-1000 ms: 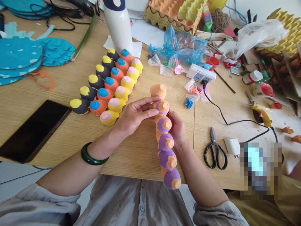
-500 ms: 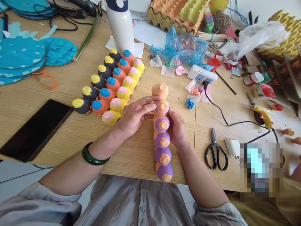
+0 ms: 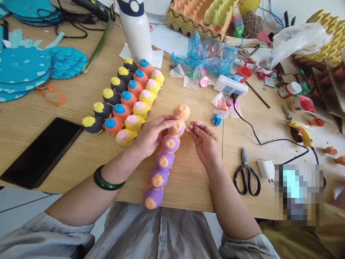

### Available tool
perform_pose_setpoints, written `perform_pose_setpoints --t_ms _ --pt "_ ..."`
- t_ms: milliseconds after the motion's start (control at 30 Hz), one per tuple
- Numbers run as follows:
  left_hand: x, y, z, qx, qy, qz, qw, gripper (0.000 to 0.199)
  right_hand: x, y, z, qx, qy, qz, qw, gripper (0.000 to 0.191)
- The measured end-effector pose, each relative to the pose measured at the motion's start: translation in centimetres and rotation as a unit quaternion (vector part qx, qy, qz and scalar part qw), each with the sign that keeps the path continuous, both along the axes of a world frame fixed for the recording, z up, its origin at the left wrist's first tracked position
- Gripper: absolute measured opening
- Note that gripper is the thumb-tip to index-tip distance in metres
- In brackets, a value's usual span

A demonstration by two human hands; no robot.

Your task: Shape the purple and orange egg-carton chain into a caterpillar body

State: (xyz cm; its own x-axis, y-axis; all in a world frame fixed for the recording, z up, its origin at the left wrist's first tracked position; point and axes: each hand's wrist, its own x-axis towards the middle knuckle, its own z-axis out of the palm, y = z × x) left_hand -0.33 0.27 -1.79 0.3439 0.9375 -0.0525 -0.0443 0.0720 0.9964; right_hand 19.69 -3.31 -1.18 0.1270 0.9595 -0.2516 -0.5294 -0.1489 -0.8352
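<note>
My left hand [image 3: 152,136] grips the upper part of an egg-carton strip [image 3: 164,160], a row of rounded bumps lying at a slant near the table's front edge. Purple clay covers the sides of its lower bumps, leaving orange tops; the farthest bump is bare orange. Just right of the strip, my right hand [image 3: 207,144] pinches a small bit of purple clay [image 3: 196,127] between thumb and fingertips. Three finished-looking strips lie side by side to the left: a black strip with yellow tops [image 3: 102,108], an orange strip with blue tops [image 3: 120,110] and a yellow strip with pink tops [image 3: 134,122].
A phone [image 3: 41,153] lies at left, scissors [image 3: 246,172] at right. Beyond are a power strip [image 3: 231,85], small clay bags [image 3: 221,102], a white bottle [image 3: 136,34] and egg trays [image 3: 188,21]. A glue gun [image 3: 300,131] and its cord lie farther right.
The strip has swung so its near end points further left. My right hand has come away from the strip's side, and the purple bit now shows in its fingertips.
</note>
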Motion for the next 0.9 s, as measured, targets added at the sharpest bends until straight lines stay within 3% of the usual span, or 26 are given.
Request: perform_pose_setpoints --t_ms 200,367,467,600,767,900 --pt "1.0 -1.1 0.4 -0.014 0.065 0.052 0.996 0.027 -0.4 -0.2 0.5 0.003 -0.058 0.010 0.998 0.028" --pt "1.4 -1.4 1.1 -0.048 0.077 0.057 0.994 0.037 -0.6 -0.1 0.8 0.014 -0.031 0.065 0.997 0.030" --pt "1.2 -1.7 1.5 0.039 0.195 0.069 0.978 0.036 -0.8 -0.2 0.6 0.008 -0.007 0.104 0.995 0.036" --pt "0.6 -1.8 1.8 0.167 0.359 0.071 0.915 0.033 -1.0 -0.4 0.2 -0.013 0.003 0.134 0.991 0.042" --pt "0.2 -1.8 1.8 0.212 0.421 0.089 0.878 0.036 -1.1 -0.4 0.3 -0.006 0.006 0.118 0.993 0.036" --pt "0.4 -1.9 1.0 0.239 0.369 0.080 0.895 0.037 -1.0 -0.2 0.5 -0.007 0.038 0.129 0.991 0.034"
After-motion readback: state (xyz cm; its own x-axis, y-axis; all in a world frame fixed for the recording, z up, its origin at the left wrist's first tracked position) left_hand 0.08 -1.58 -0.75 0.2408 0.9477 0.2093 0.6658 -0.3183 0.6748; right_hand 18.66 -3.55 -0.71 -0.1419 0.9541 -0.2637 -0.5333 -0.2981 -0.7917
